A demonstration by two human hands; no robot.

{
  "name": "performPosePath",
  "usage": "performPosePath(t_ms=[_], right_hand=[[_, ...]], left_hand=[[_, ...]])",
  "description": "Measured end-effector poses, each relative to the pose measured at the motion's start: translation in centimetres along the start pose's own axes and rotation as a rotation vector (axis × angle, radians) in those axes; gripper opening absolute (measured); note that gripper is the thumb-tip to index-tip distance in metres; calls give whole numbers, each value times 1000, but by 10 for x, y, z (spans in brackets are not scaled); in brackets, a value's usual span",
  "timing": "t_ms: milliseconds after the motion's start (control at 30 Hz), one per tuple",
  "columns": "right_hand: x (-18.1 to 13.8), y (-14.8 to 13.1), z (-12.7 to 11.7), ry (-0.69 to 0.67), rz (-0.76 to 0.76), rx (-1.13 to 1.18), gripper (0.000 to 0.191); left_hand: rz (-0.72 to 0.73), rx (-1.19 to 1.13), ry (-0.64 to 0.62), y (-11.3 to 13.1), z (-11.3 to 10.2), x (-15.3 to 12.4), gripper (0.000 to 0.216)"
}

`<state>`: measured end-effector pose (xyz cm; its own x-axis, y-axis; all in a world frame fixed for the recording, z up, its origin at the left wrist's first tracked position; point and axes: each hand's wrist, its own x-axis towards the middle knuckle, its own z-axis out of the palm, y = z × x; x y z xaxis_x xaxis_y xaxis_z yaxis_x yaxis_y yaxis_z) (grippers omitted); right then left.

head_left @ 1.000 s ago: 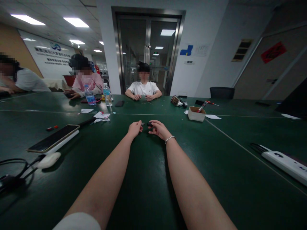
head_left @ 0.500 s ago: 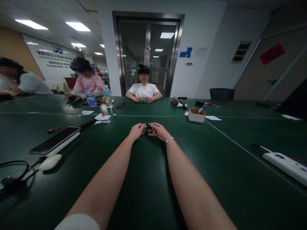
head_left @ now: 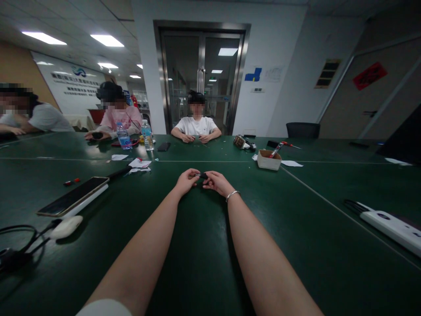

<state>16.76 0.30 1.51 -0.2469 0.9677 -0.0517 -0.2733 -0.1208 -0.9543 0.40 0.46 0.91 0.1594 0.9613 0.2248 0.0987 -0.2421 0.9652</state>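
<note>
Both my arms reach forward over the dark green table point(head_left: 204, 245). Between my fingertips is a small black object with a silvery end point(head_left: 203, 175), too small to name surely. My left hand point(head_left: 188, 181) pinches the silvery end. Thumb and fingers of my right hand point(head_left: 217, 182), below a silver bracelet point(head_left: 233, 195), are closed on the black part. The curled fingers partly hide the object.
A phone point(head_left: 74, 196) on a white block, a pale rounded device with cables point(head_left: 66, 227) and paper scraps lie left. Two water bottles point(head_left: 148, 136) stand beyond. Right are a small box point(head_left: 269, 160) and white power strip point(head_left: 391, 224). Several people sit around.
The view has shifted slightly. My hands stay close together on the small black object, with only small finger movement. The person opposite has slightly shifted their hands.
</note>
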Motion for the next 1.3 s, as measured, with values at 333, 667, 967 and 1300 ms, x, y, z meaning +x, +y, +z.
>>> performPosePath(t_ms=[333, 667, 967, 1300], right_hand=[[-4, -1, 1, -33, -9, -37, 9], [-2, 1, -1, -61, -34, -40, 13], [-3, 2, -2, -95, -38, -50, 16], [-1, 1, -1, -56, -18, -32, 10]], left_hand=[[-61, 96, -14, -8, -1, 7, 25], [-73, 231, -40, -21, -6, 15, 33], [-105, 237, -41, -13, -5, 10, 34], [-57, 230, -55, -20, -4, 14, 34]])
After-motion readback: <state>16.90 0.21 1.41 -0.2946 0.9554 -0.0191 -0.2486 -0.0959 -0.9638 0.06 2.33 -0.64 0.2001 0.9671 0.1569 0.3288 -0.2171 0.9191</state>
